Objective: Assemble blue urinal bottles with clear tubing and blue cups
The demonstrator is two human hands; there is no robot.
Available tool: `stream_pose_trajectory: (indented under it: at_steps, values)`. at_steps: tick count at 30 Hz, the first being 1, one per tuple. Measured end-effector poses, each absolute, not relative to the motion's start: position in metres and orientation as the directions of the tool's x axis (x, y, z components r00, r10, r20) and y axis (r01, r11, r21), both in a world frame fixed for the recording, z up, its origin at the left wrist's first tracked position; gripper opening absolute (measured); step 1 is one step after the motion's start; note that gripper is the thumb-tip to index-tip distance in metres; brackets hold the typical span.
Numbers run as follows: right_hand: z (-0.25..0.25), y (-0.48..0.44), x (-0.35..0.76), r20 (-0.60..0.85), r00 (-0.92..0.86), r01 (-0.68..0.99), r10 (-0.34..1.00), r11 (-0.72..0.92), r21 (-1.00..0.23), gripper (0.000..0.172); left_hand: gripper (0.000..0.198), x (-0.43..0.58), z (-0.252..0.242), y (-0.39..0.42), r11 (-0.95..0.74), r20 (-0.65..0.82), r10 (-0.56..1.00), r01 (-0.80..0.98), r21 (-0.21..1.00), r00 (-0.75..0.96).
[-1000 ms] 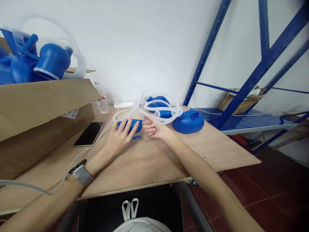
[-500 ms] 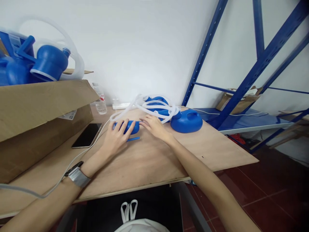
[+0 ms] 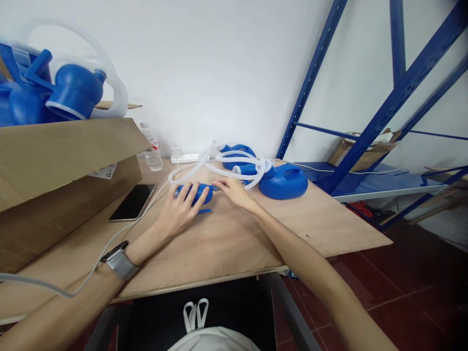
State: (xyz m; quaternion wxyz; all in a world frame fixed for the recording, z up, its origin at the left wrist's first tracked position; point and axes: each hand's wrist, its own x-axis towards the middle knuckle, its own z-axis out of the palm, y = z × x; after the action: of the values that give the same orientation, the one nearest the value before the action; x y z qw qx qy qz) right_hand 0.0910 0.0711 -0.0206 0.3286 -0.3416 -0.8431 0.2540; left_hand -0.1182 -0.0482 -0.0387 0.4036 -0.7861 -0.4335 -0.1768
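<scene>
My left hand [image 3: 182, 205] lies over a rounded blue plastic piece [image 3: 205, 195] on the table, its fingers curved around the near side. At the right end of that piece, my right hand [image 3: 234, 190] is pinched closed; whatever small thing sits between its fingertips is too small to name. A narrow blue strip [image 3: 205, 211] sticks out from under my left hand. Just behind both hands lies a looped translucent hose [image 3: 199, 168]. A blue plastic container with a moulded handle [image 3: 283, 187] rests to the right of my right hand. Another blue container [image 3: 237, 150] sits behind the hose.
On the left, a cardboard box [image 3: 73, 146] holds several blue containers [image 3: 75, 90] and hoses. A phone [image 3: 132, 203], a white cable [image 3: 120, 235], a water bottle [image 3: 153, 158] and a power strip [image 3: 188, 158] are nearby. Blue metal shelving [image 3: 365, 141] stands right.
My right fingertips have closed into a tighter pinch at the blue piece's right end. My left hand keeps its hold, shifted very slightly right.
</scene>
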Motion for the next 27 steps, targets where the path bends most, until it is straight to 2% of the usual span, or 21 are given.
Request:
stream_pose_trajectory:
  at_steps: [3, 7, 11, 14, 19, 23, 27]
  values:
    - [-0.016, 0.075, 0.093, 0.285, -0.595, 0.309, 0.752, 0.542, -0.782, 0.042, 0.049, -0.116, -0.04, -0.052, -0.266, 0.63, 0.504, 0.8, -0.538, 0.591]
    - [-0.007, 0.076, 0.1, 0.117, -0.72, 0.146, 0.684, 0.314, -0.938, 0.043, 0.053, -0.113, -0.043, -0.055, -0.256, 0.636, 0.461, 0.779, -0.572, 0.619]
    - [-0.006, 0.077, 0.103, -0.033, -0.742, 0.151, 0.67, 0.119, -0.981, 0.04, 0.057, -0.112, -0.046, -0.055, -0.291, 0.636, 0.43, 0.766, -0.573, 0.64]
    - [-0.011, 0.078, 0.1, -0.078, -0.705, 0.144, 0.705, 0.034, -0.989, 0.037, 0.055, -0.113, -0.044, -0.055, -0.29, 0.624, 0.419, 0.748, -0.597, 0.66]
    - [-0.018, 0.083, 0.099, -0.052, -0.699, 0.113, 0.713, 0.039, -0.993, 0.033, 0.054, -0.115, -0.037, -0.054, -0.329, 0.597, 0.475, 0.76, -0.561, 0.646]
    - [-0.019, 0.086, 0.103, -0.066, -0.689, 0.188, 0.721, 0.09, -0.978, 0.03, 0.055, -0.116, -0.037, -0.051, -0.37, 0.604, 0.519, 0.795, -0.48, 0.606]
    - [-0.02, 0.086, 0.105, -0.032, -0.692, 0.235, 0.721, 0.183, -0.955, 0.036, 0.057, -0.115, -0.04, -0.048, -0.386, 0.605, 0.532, 0.806, -0.449, 0.592]
